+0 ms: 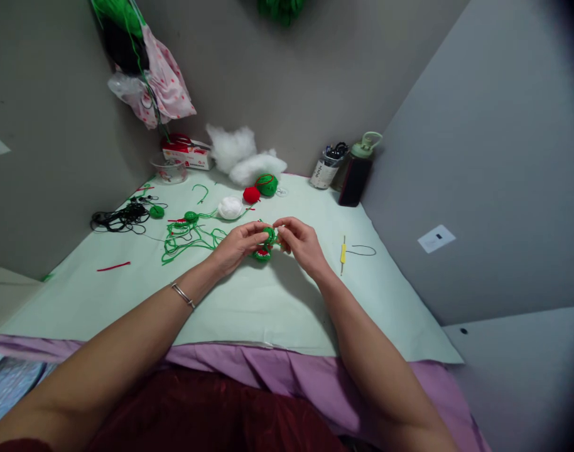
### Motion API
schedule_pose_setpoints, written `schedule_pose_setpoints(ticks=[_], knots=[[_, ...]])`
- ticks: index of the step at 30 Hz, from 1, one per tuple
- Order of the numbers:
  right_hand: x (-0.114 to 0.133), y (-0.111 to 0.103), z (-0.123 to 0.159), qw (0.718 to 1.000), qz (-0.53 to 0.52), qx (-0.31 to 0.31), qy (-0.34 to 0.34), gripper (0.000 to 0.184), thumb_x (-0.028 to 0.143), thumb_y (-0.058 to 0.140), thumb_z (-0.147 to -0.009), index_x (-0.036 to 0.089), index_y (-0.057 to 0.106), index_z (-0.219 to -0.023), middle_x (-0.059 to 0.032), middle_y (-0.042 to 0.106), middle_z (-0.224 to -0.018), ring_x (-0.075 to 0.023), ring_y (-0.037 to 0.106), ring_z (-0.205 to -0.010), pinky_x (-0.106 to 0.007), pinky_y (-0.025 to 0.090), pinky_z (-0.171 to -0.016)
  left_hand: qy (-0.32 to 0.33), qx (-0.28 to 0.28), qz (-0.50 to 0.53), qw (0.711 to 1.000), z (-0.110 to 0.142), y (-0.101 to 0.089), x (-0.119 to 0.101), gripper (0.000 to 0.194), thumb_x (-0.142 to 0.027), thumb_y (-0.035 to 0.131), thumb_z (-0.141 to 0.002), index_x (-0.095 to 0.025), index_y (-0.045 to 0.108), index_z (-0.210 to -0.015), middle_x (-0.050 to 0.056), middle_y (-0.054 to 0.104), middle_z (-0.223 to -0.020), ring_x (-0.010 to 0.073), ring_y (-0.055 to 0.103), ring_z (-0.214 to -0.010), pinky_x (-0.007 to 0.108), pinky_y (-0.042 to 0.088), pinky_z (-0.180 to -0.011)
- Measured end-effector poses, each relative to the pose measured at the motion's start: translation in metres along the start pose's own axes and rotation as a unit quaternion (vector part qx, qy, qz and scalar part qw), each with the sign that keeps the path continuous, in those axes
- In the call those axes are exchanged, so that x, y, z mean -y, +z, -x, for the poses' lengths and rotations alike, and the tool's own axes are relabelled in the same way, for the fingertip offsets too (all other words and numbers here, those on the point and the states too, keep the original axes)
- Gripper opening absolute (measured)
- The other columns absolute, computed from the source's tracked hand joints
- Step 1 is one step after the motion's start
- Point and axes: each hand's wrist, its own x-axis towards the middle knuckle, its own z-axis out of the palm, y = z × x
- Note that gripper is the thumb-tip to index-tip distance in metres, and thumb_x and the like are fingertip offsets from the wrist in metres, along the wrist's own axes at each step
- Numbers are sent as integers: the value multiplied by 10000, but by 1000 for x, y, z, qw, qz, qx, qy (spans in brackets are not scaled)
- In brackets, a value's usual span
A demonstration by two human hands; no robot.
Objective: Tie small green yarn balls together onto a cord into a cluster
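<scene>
My left hand (240, 246) grips a small green crocheted piece (269, 236) between thumb and fingers, above the middle of the table. A red, white and green part (262, 254) hangs just below it, seemingly joined to it. My right hand (300, 242) is closed in a pinch at the right side of the piece; what lies between its fingertips is too small to make out. Left of my hands spreads a loose tangle of green yarn (193, 242). A yellow-handled crochet hook (343, 253) lies to the right, beside a curved dark wire or thread (366, 249).
Balls of white (230, 208), red (251, 195) and green yarn (267, 185) sit behind my hands, before white stuffing (256, 168). Black cord (122, 216) lies left. A clear cup (169, 171), a box (193, 156), a pen holder (323, 172) and a bottle (356, 179) line the back.
</scene>
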Motion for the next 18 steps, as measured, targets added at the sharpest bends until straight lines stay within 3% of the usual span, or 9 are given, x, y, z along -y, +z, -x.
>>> schedule_pose_setpoints(ticks=[2,11,14,18], knots=[[0,-4,-2,1000,5,-16,14,282,452,686,-830,178,699,-892,26,572,-667,-92,450,-538,-258,360,-521,-18,21,-1,1000,1,-1,0,417,-374,861,-727,-172,683,-1046,40,703,-945,162,665,-802,310,492,-767],[1,-9,-3,992,-71,20,106,264,398,811,-672,166,696,-727,41,549,-577,-78,432,-528,-243,339,-530,-62,50,-20,997,4,2,-4,352,-378,839,-756,-166,628,-942,12,630,-822,124,591,-702,261,432,-645],[-2,-11,-6,989,-103,-26,106,261,379,827,-645,167,688,-707,45,539,-574,-70,417,-509,-240,337,-517,-64,60,-13,996,4,4,-4,352,-392,835,-759,-169,614,-918,21,644,-824,138,614,-714,267,441,-650],[-10,-24,-13,973,-174,-80,130,391,443,890,-585,162,668,-742,37,567,-645,-59,438,-524,-228,377,-520,-67,64,4,996,4,4,-1,362,-398,826,-765,-164,583,-896,42,672,-860,152,640,-709,278,457,-640]])
